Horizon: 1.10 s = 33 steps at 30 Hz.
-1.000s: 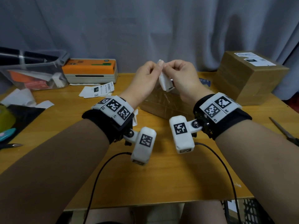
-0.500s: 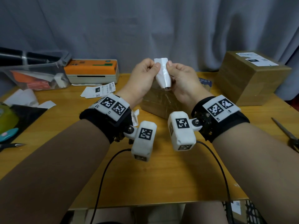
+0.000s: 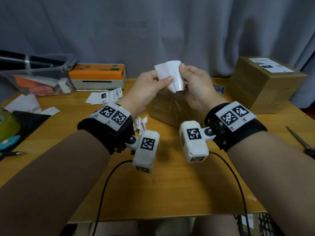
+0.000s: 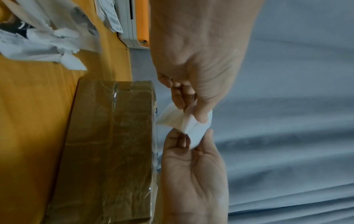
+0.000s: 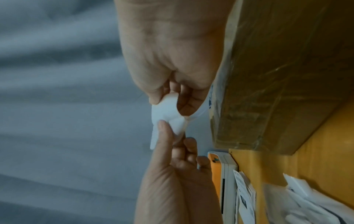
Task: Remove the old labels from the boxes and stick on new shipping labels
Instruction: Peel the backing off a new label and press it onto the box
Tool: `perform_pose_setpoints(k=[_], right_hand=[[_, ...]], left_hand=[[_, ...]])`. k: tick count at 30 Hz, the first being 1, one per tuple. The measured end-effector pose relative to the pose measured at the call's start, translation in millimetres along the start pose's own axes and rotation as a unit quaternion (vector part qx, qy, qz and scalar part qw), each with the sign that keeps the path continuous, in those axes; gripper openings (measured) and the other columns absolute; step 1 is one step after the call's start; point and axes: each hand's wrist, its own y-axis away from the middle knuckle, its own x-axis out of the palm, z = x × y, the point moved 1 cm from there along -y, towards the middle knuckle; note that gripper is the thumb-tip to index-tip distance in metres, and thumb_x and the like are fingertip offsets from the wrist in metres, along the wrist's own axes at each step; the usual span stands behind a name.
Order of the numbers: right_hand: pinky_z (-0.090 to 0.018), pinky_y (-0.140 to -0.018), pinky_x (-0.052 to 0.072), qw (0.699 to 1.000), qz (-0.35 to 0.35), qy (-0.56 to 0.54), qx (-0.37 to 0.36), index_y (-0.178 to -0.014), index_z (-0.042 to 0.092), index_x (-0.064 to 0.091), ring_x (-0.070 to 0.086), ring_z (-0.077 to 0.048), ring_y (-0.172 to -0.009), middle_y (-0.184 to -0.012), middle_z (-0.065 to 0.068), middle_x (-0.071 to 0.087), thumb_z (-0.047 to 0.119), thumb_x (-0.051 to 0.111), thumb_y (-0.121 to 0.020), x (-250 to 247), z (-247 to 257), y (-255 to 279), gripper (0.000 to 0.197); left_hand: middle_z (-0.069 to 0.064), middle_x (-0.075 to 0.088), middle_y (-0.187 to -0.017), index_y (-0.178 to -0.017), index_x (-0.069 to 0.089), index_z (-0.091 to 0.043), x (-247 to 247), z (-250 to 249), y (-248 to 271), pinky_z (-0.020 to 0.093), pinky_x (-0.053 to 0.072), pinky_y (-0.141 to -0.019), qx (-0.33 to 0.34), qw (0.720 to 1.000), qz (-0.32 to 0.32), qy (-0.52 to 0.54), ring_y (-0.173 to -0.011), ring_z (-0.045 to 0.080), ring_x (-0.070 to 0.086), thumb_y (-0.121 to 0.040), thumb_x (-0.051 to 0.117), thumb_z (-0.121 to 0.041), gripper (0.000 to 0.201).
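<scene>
Both hands hold a curled white label in the air above a flat brown taped box. My left hand pinches its left edge with the thumb on the near face. The label's right edge is pinched by my right hand. In the left wrist view the left hand and the label hover beside the box. The right wrist view shows the right hand pinching the label next to the box. The label's printed side is hidden.
A taller brown box with a label on top stands at the right. An orange label printer, loose labels and a plastic bin sit at the back left. Crumpled paper lies by the left wrist; scissors lie far right.
The label was a narrow folded strip between the fingertips. It has spread wider and the hands have moved slightly apart, still pinching it.
</scene>
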Motion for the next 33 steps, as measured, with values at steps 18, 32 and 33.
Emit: perform_pose_setpoints(k=[18,32,33], right_hand=[[-0.018,-0.049,0.048,0.998,0.023,0.063,0.002,-0.077,0.007,0.065,0.056,-0.005,-0.05,-0.068,-0.006,0.059,0.021,0.069,-0.084,-4,2,9,0.017],[-0.02,-0.048,0.046,0.998,-0.025,0.041,0.029,-0.073,0.01,0.063,0.054,-0.01,-0.054,-0.057,0.001,0.06,0.018,0.072,-0.081,-13,9,5,0.014],[-0.021,-0.049,0.046,0.998,-0.034,0.044,0.026,-0.072,0.011,0.063,0.054,-0.009,-0.052,-0.053,0.003,0.06,0.018,0.072,-0.081,-13,9,4,0.015]], left_hand=[[0.002,0.068,-0.102,-0.11,0.064,-0.008,-19,0,-1,0.022,0.052,-0.081,-0.003,0.998,-0.054,-0.011,-0.097,0.012,0.064,-0.094,0.055,-0.027,0.026],[-0.006,0.057,-0.08,-0.074,0.056,-0.018,-36,-1,-3,0.024,0.039,-0.082,-0.077,0.993,-0.076,-0.048,-0.081,0.006,0.052,-0.097,0.049,-0.027,0.026],[-0.004,0.058,-0.081,-0.073,0.056,-0.017,-37,0,-4,0.028,0.04,-0.086,-0.085,0.992,-0.082,-0.047,-0.084,0.01,0.054,-0.097,0.049,-0.027,0.026]])
